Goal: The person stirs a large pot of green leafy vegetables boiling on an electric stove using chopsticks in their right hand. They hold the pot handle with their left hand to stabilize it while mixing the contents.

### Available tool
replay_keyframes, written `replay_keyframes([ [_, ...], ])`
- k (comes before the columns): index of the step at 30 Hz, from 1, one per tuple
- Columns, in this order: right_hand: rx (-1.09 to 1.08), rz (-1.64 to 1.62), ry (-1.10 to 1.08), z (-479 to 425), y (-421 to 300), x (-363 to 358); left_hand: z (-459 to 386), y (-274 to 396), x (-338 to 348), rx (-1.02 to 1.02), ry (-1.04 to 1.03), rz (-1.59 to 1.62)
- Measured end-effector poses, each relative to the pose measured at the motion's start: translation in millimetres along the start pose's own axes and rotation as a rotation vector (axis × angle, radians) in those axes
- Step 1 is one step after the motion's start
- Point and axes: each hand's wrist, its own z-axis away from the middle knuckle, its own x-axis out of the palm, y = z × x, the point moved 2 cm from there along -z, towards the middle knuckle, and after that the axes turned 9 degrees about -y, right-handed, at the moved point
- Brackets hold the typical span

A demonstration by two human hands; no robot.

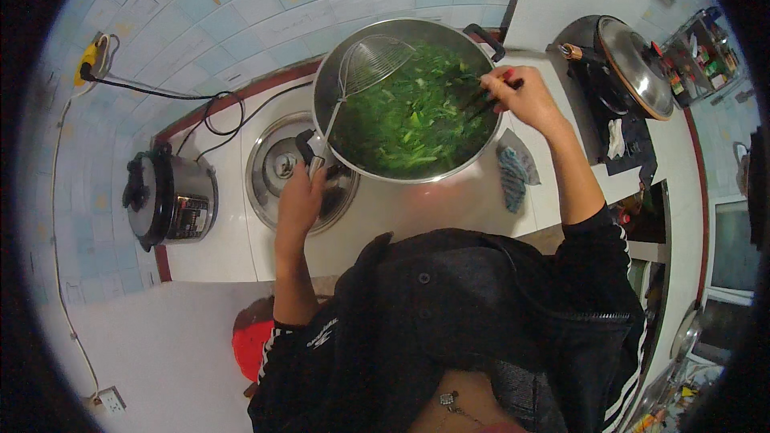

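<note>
In front of me a large metal pot holds chopped leafy greens in liquid. My left hand grips the handle of a wire skimmer, whose mesh basket rests inside the pot at the far left, above the greens. My right hand is over the pot's right rim. Between its fingers are dark, slender chopsticks with a red end, their lower ends reaching into the greens. Beneath my left hand a metal lid with a knob lies on the white counter, partly hidden by hand and pot.
An electric pressure cooker stands at the left, its black cord running to a wall outlet. A grey-blue cloth lies right of the pot. Farther right, a lidded wok sits near a rack of bottles. Tiled wall rises behind.
</note>
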Motion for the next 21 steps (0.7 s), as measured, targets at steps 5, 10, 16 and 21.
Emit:
replay_keyframes([
  [5,-0.042,-0.066,0.099,10.6,-32.9,-17.8,3.8,6.6,-3.3,0.022,0.008,-0.033],
  [10,-0.096,-0.304,-0.197,17.1,-27.2,13.2,2.3,5.7,-3.1,-0.018,-0.040,-0.051],
  [16,0.073,-0.197,-0.110,-1.6,3.3,26.0,0.7,2.8,-2.7,0.000,-0.048,-0.039],
  [21,0.111,-0.092,0.086,-4.8,12.0,-7.4,4.5,14.2,-7.2,-0.046,-0.050,-0.035],
])
